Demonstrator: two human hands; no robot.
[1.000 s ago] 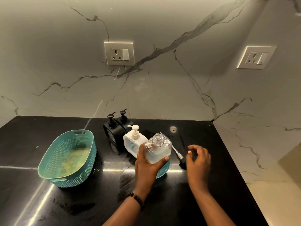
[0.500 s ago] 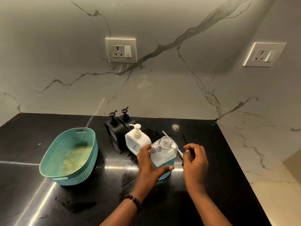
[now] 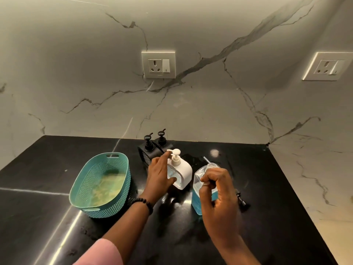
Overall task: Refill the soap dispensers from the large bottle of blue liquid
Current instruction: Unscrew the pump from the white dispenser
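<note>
A clear bottle (image 3: 196, 197), half full of blue liquid and with no cap on, stands on the black counter (image 3: 277, 197). My right hand (image 3: 217, 192) hovers in front of its top, fingers curled, nothing visible in them. The bottle's black pump with its thin tube (image 3: 241, 200) lies on the counter just behind and to the right. To the left stands a white pump dispenser (image 3: 183, 175). My left hand (image 3: 159, 175) is against its left side, thumb on its front, fingers spread up toward the nozzle.
Two black pump dispensers (image 3: 152, 148) in a black holder stand behind the white one, near the marble wall. A teal perforated basket (image 3: 99, 184) sits to the left. Wall sockets (image 3: 158, 65) are above. The counter's right edge runs close to the pump.
My left hand let go of the clear bottle and moved left to the white dispenser. My right hand left the pump on the counter and came in front of the bottle.
</note>
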